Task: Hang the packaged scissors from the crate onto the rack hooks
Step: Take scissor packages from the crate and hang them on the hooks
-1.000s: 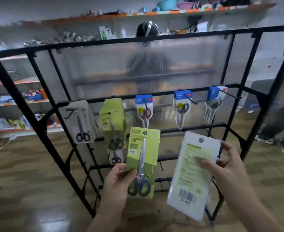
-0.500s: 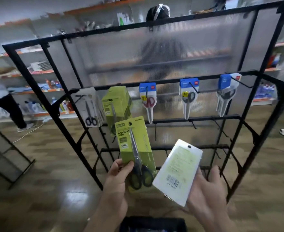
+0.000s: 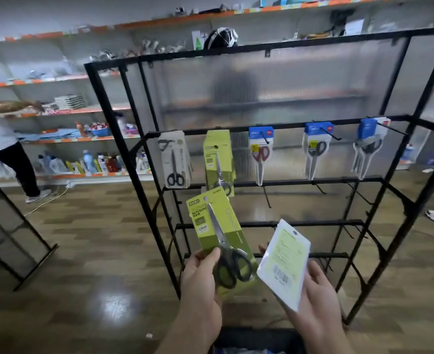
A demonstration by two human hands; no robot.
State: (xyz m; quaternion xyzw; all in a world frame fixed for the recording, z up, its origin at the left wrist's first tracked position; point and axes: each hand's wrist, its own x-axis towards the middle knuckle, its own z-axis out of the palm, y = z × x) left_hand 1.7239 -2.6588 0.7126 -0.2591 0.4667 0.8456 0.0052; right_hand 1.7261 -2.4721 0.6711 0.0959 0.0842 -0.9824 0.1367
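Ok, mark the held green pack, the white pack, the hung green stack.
held green pack (image 3: pixel 232 236): head view, card front.
white pack (image 3: pixel 284 261): head view, printed back.
hung green stack (image 3: pixel 219 149): head view, front card.

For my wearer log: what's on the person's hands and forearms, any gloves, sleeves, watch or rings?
The left hand and right hand are bare, no gloves. No ring, watch or bracelet shows. Both forearms are uncovered to the frame's bottom edge; no sleeve in view.
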